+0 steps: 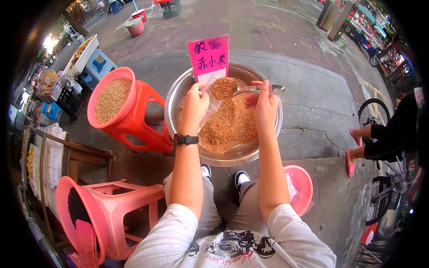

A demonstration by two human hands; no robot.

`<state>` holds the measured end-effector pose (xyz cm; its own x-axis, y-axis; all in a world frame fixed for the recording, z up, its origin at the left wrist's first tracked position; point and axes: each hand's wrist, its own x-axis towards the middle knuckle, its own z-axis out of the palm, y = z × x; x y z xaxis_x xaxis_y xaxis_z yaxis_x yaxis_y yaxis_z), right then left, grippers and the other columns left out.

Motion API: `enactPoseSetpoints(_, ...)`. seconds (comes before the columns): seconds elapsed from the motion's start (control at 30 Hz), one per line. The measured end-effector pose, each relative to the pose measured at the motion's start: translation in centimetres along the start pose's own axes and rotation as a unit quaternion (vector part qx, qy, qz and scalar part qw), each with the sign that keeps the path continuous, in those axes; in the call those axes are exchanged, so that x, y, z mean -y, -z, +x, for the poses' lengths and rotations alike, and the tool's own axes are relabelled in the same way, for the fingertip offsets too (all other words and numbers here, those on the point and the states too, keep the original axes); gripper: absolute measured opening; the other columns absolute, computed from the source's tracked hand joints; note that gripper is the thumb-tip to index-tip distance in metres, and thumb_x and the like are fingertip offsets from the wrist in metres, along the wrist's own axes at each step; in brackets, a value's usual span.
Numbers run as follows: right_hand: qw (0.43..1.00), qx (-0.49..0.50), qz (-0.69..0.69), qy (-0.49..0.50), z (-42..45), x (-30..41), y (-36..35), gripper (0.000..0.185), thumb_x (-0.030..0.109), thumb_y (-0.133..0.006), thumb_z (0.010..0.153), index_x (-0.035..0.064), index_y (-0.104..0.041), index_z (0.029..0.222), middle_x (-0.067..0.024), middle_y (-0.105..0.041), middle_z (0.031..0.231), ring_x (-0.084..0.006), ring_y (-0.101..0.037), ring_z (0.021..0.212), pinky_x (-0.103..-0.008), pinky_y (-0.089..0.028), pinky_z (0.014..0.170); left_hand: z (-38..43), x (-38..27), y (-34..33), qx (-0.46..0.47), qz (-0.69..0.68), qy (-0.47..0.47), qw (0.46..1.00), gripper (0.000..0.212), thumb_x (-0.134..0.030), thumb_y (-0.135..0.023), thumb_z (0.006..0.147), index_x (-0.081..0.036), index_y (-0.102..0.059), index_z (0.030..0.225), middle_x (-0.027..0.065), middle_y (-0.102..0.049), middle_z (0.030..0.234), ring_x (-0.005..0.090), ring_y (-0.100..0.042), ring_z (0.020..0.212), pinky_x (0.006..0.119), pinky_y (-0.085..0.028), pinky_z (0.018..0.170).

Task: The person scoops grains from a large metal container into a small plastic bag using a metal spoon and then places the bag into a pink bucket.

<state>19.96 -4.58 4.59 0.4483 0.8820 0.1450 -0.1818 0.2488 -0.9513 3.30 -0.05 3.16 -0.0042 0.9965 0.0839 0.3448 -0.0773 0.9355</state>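
Observation:
A large steel basin (pixel 174 100) before me holds a heap of reddish-brown grain (pixel 231 124). Above it, my right hand (pixel 266 102) grips the handle of a metal scoop (pixel 258 89), whose bowl is filled with the same grain. My left hand (pixel 195 106), below a wristwatch, pinches a clear plastic bag (pixel 211 109) near its mouth. The scoop's bowl is at the bag's opening; whether it lies inside the mouth, I cannot tell. Behind the bag rises a pink sign (pixel 209 55) bearing handwriting, at the basin's far side.
Left, a pink basin of tan grain (pixel 112 100) stands on a red plastic stool (pixel 147 117). Nearer, a tilted pink basin of dark grain (pixel 78 204) adjoins a pink stool (pixel 124 201). A pink tub with plastic bags (pixel 303 191) sits right. A person in pink sandals (pixel 350 164) is beside a bicycle (pixel 373 114).

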Motion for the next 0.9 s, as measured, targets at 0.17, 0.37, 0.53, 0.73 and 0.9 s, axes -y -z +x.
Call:
enactPoseSetpoints(0.17,0.997,0.042,-0.051,0.041,-0.3,-0.3,-0.4,0.033,0.029,-0.042,0.093,-0.0001,-0.058,0.095,-0.0035,-0.055,0.06,-0.0078,-0.053,0.052,-0.022,-0.042,0.047,0.5,0.8,0.0,-0.007,-0.011,-0.005,1.0,0.028,-0.004,-0.046,0.08,0.001,-0.052,0.106,0.007,-0.056,0.069,0.0148,-0.056,0.054,0.028,-0.049,0.044)
enactPoseSetpoints(0.37,0.991,0.079,-0.068,0.082,-0.5,-0.1,-0.8,0.026,0.023,-0.045,0.092,0.002,-0.06,0.097,-0.0017,-0.055,0.061,-0.0068,-0.052,0.054,-0.022,-0.042,0.05,0.9,1.4,0.2,-0.019,-0.007,-0.013,1.0,0.028,-0.005,-0.046,0.08,0.001,-0.052,0.106,0.0079,-0.056,0.068,0.0154,-0.056,0.053,0.029,-0.049,0.044)
enactPoseSetpoints(0.53,0.984,0.111,-0.074,0.12,-0.6,0.4,-0.4,0.019,0.015,-0.049,0.091,0.0029,-0.06,0.1,-0.0001,-0.054,0.065,-0.0057,-0.05,0.059,-0.0204,-0.041,0.054,1.0,1.4,0.6,-0.043,-0.029,-0.001,0.999,0.029,-0.006,-0.047,0.08,0.002,-0.052,0.107,0.0099,-0.058,0.072,0.0165,-0.057,0.053,0.029,-0.049,0.044)
enactPoseSetpoints(0.73,0.989,0.019,-0.108,0.097,0.8,0.3,1.4,0.023,0.02,-0.048,0.091,0.0016,-0.06,0.097,0.0004,-0.052,0.064,-0.0058,-0.048,0.059,-0.0201,-0.039,0.053,1.1,2.2,2.2,-0.046,0.014,0.041,0.998,0.034,-0.008,-0.051,0.077,0.004,-0.051,0.109,0.0123,-0.059,0.076,0.0188,-0.059,0.051,0.029,-0.047,0.043)
enactPoseSetpoints(0.9,0.981,-0.066,-0.181,-0.009,3.6,-4.4,5.8,0.04,0.033,-0.041,0.092,0.0006,-0.063,0.085,0.0004,-0.05,0.061,-0.0076,-0.046,0.056,-0.0248,-0.037,0.053,2.0,4.1,2.9,-0.019,0.031,0.094,0.995,0.029,-0.009,-0.052,0.076,0.004,-0.057,0.101,0.0131,-0.063,0.076,0.0181,-0.06,0.052,0.028,-0.047,0.045)
